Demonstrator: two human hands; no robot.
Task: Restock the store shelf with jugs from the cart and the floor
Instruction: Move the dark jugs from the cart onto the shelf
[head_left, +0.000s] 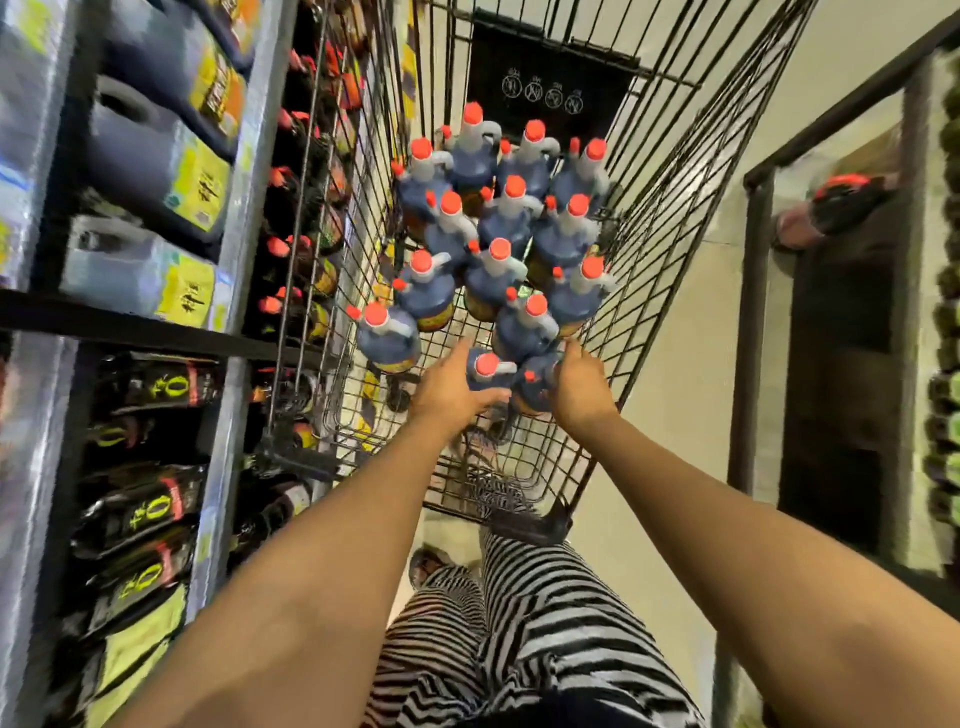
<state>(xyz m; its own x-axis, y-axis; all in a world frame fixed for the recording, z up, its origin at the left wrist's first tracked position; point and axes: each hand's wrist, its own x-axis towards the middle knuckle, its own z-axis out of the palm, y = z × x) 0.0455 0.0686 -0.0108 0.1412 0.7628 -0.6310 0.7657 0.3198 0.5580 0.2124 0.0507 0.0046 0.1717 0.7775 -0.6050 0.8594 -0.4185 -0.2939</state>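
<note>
The left hand (448, 388) touches the left jug (485, 370) in the cart (675, 234). The right hand (580, 388) holds the right jug (535, 392).

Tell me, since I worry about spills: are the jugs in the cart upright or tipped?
Upright: the jugs stand in the cart, red caps on top, facing the camera above; none lies sideways.
</note>
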